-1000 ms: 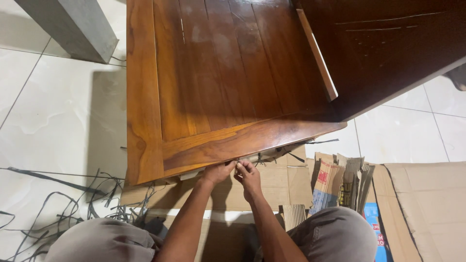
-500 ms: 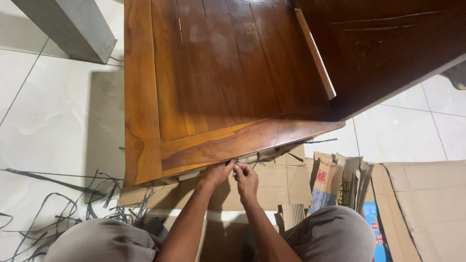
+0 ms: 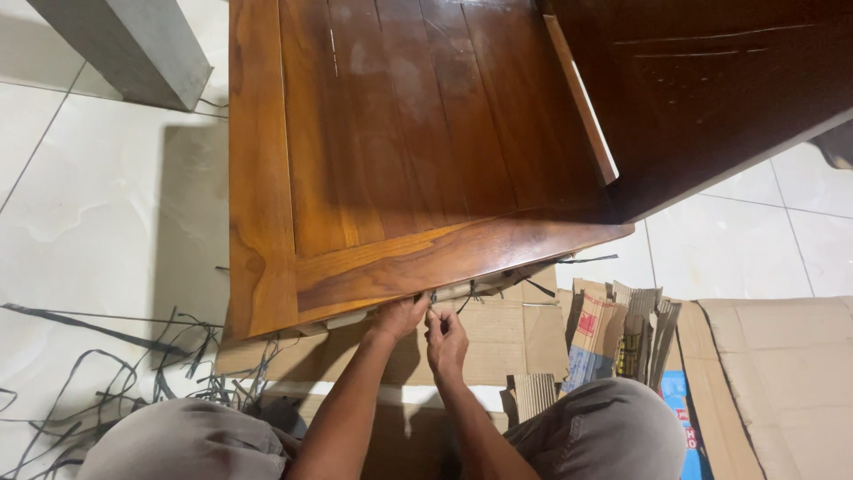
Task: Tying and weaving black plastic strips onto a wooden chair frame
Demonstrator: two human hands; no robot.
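Note:
A large polished brown wooden panel [image 3: 373,160] lies over flattened cardboard [image 3: 498,333] on a white tiled floor. Both my hands are together at the panel's near edge. My left hand [image 3: 400,316] presses up against the underside of that edge, fingers curled. Close beside it, my right hand [image 3: 446,342] pinches a thin dark strap [image 3: 468,298] that comes out from under the panel. The strap's far end is hidden beneath the wood. My knees, in grey trousers, sit at the bottom of the view.
Several loose dark straps [image 3: 107,373] lie tangled on the floor at the left. A bundle of folded cardboard [image 3: 622,333] stands at the right, with a flat cardboard sheet [image 3: 782,373] beyond. A dark wooden piece [image 3: 711,89] leans at upper right. A grey post [image 3: 133,44] is upper left.
My hands have stayed at the panel's near edge with only slight finger movement. The view has shifted a little.

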